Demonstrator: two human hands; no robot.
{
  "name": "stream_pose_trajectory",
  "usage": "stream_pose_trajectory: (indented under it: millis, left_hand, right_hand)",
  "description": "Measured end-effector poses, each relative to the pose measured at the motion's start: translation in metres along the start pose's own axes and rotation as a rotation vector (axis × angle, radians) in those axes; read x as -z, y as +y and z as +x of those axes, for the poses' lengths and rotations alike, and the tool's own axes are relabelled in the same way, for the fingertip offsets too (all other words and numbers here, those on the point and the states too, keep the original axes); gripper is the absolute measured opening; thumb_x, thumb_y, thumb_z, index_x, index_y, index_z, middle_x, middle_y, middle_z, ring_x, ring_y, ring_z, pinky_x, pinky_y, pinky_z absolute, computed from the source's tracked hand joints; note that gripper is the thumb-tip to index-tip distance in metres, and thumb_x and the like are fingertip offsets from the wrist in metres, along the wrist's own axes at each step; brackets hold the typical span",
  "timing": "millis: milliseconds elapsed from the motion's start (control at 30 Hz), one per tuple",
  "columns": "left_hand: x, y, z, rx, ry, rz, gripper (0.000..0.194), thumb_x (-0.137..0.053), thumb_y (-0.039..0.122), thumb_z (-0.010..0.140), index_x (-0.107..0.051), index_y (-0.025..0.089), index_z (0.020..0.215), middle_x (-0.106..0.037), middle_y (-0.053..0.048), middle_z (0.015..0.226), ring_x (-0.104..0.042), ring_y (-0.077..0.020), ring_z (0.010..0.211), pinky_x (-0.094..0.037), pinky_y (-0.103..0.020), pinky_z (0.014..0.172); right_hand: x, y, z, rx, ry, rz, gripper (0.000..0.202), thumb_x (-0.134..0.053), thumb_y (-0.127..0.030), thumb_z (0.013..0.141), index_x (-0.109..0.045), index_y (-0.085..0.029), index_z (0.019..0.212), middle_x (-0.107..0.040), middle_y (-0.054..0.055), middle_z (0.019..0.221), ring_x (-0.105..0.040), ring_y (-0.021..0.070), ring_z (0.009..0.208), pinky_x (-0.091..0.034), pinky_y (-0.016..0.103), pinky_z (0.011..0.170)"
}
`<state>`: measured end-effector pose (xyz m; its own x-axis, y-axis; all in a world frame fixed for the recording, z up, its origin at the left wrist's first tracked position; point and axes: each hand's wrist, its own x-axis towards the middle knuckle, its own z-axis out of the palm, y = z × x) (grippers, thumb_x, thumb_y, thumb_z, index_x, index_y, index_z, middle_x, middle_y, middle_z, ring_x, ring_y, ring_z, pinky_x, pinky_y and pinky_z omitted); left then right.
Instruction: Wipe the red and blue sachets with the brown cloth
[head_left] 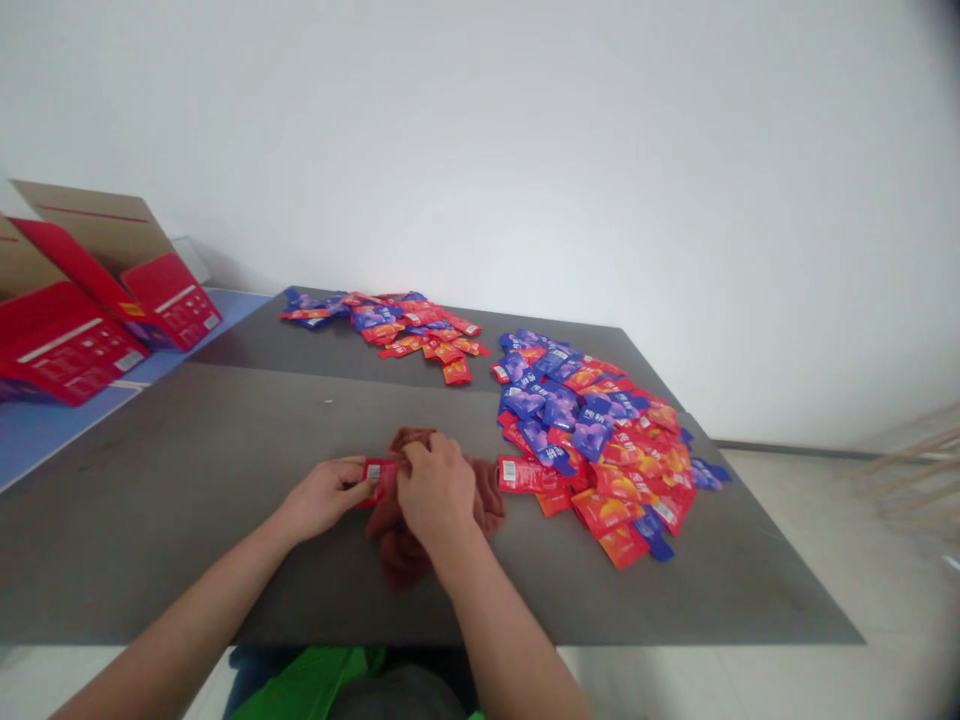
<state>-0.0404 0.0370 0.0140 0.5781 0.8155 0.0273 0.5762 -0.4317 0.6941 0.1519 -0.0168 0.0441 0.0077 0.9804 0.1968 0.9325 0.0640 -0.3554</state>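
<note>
A red packet (377, 478) with a white label lies over a brown cloth (486, 492) near the front of the grey table. My left hand (330, 494) pinches the packet's left end between thumb and fingers. On the packet's right part and the cloth rests my right hand (436, 490), its fingers bent and pressed together; whether it grips packet or cloth is hidden. Just right of the cloth, another red packet (525, 475) sticks out from a large pile of red and purple packets (592, 430).
A smaller pile of similar packets (409, 322) lies at the table's back. Open red cartons (71, 345) stand on a blue surface (120, 388) at the left. A white wall (525, 170) rises behind the grey table (225, 440).
</note>
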Motion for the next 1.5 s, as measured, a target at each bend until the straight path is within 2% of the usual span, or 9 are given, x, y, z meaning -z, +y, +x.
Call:
stream_pose_trajectory:
  millis: [100, 367, 567, 800, 900, 1000, 1067, 1300, 1500]
  left_hand:
    - [0.000, -0.002, 0.000, -0.021, -0.006, 0.004, 0.034, -0.052, 0.038, 0.091, -0.069, 0.020, 0.068, -0.070, -0.001, 0.084, -0.066, -0.0183, 0.082, -0.049, -0.024, 0.077]
    - [0.000, 0.002, 0.000, 0.012, 0.013, 0.040, 0.040, -0.051, 0.042, 0.093, -0.064, 0.018, 0.063, -0.066, -0.001, 0.079, -0.063, -0.0152, 0.073, -0.047, -0.023, 0.069]
    - [0.000, -0.009, 0.001, -0.003, -0.025, 0.007, 0.034, -0.053, 0.040, 0.092, -0.072, 0.020, 0.072, -0.071, -0.001, 0.090, -0.066, -0.0175, 0.084, -0.048, -0.023, 0.078]
    - [-0.002, -0.008, 0.000, 0.012, -0.004, 0.057, 0.042, -0.051, 0.045, 0.094, -0.066, 0.018, 0.066, -0.065, 0.000, 0.079, -0.061, -0.0151, 0.073, -0.045, -0.023, 0.069]
    - [-0.001, -0.009, 0.001, 0.019, -0.011, 0.039, 0.042, -0.051, 0.045, 0.094, -0.068, 0.018, 0.066, -0.068, -0.001, 0.083, -0.063, -0.0165, 0.077, -0.046, -0.024, 0.072]
    - [0.000, -0.009, 0.002, -0.006, -0.020, 0.002, 0.037, -0.054, 0.044, 0.092, -0.071, 0.020, 0.069, -0.070, -0.001, 0.087, -0.065, -0.0186, 0.086, -0.048, -0.025, 0.080]
    - [-0.001, -0.009, 0.002, -0.016, -0.022, -0.003, 0.035, -0.056, 0.043, 0.091, -0.070, 0.020, 0.068, -0.069, -0.001, 0.086, -0.065, -0.0179, 0.085, -0.047, -0.024, 0.079]
    - [-0.002, -0.005, 0.001, 0.012, 0.008, 0.054, 0.046, -0.050, 0.045, 0.095, -0.058, 0.018, 0.058, -0.058, 0.001, 0.071, -0.058, -0.0131, 0.067, -0.043, -0.022, 0.065]
    - [0.001, -0.007, 0.002, -0.001, -0.029, 0.021, 0.042, -0.050, 0.043, 0.094, -0.065, 0.018, 0.064, -0.067, -0.001, 0.082, -0.063, -0.0160, 0.079, -0.047, -0.024, 0.075]
  right_hand:
    - [-0.012, -0.018, -0.001, 0.115, -0.026, 0.043, 0.017, -0.056, -0.036, 0.098, -0.069, -0.027, 0.103, -0.062, 0.005, 0.111, -0.054, 0.0229, 0.104, -0.047, 0.031, 0.078]
    - [-0.001, 0.028, -0.002, -0.183, -0.051, -0.111, 0.021, -0.049, -0.022, 0.100, -0.070, -0.021, 0.102, -0.063, 0.010, 0.106, -0.056, 0.0236, 0.098, -0.046, 0.032, 0.076]
    - [-0.011, -0.011, -0.007, 0.070, -0.037, 0.027, 0.016, -0.056, -0.036, 0.098, -0.069, -0.027, 0.103, -0.062, 0.006, 0.112, -0.053, 0.0236, 0.105, -0.047, 0.032, 0.078]
    - [-0.001, 0.029, -0.010, -0.200, -0.095, -0.118, 0.020, -0.051, -0.025, 0.099, -0.071, -0.021, 0.101, -0.062, 0.011, 0.107, -0.055, 0.0246, 0.101, -0.048, 0.033, 0.078]
    - [0.005, 0.014, -0.009, -0.116, -0.042, -0.054, 0.018, -0.053, -0.027, 0.099, -0.070, -0.023, 0.103, -0.062, 0.010, 0.110, -0.054, 0.0236, 0.103, -0.048, 0.031, 0.078]
    - [-0.005, -0.013, -0.011, 0.056, -0.022, 0.026, 0.017, -0.055, -0.033, 0.099, -0.069, -0.026, 0.104, -0.061, 0.007, 0.112, -0.053, 0.0238, 0.105, -0.048, 0.032, 0.079]
    - [-0.014, -0.017, -0.014, 0.062, -0.053, 0.021, 0.018, -0.053, -0.030, 0.100, -0.070, -0.025, 0.101, -0.062, 0.006, 0.111, -0.053, 0.0241, 0.104, -0.048, 0.032, 0.078]
    - [0.001, 0.029, -0.010, -0.215, -0.074, -0.064, 0.020, -0.051, -0.024, 0.098, -0.071, -0.020, 0.101, -0.063, 0.010, 0.108, -0.055, 0.0244, 0.101, -0.048, 0.032, 0.076]
    - [-0.007, -0.004, -0.013, 0.025, -0.023, 0.061, 0.016, -0.057, -0.033, 0.097, -0.068, -0.026, 0.105, -0.061, 0.006, 0.113, -0.054, 0.0224, 0.105, -0.048, 0.029, 0.079]
